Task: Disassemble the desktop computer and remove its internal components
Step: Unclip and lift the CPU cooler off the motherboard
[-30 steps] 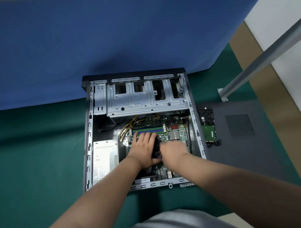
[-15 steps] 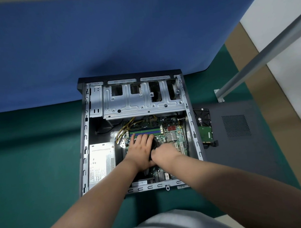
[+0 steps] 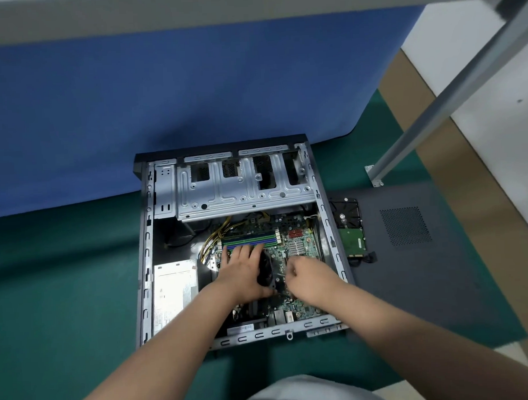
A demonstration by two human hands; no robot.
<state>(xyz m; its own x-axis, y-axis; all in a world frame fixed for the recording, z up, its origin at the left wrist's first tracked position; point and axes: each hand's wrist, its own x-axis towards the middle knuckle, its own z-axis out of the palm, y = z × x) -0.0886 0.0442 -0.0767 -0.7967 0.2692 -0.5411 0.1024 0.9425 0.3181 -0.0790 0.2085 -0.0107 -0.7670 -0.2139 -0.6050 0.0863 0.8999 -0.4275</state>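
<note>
**Cooler fan under your left hand, right hand pulled clear**

Your right hand [image 3: 307, 277] has drawn back to the right since half a second ago: then it lay against the left hand over the fan, and now a strip of motherboard [image 3: 294, 246] shows between them. Your head has tipped too, so the case sits lower in view.

Your left hand [image 3: 244, 273] lies over the black CPU cooler fan [image 3: 267, 273], fingers stretched forward toward the memory slots [image 3: 249, 240], palm on the fan's left side; it looks placed to steady the cooler and hold it down. Your right hand is curled with fingertips drawn in, just beside the fan's right edge. Whether it pinches a cable or a fastener, you cannot tell from here (the fingertips are too small and blurred).

Your desktop computer case [image 3: 145, 263] lies open on its side on the green floor, drive cage [image 3: 241, 191] at the far end, power supply [image 3: 174, 289] at the near left with its yellow wires [image 3: 211, 240] running to the board. Outside, the hard drive [image 3: 350, 229] already rests on the removed side panel [image 3: 423, 254], just right of the case.

You appear to be freeing the cooler; board, memory and supply are still inside.
</note>
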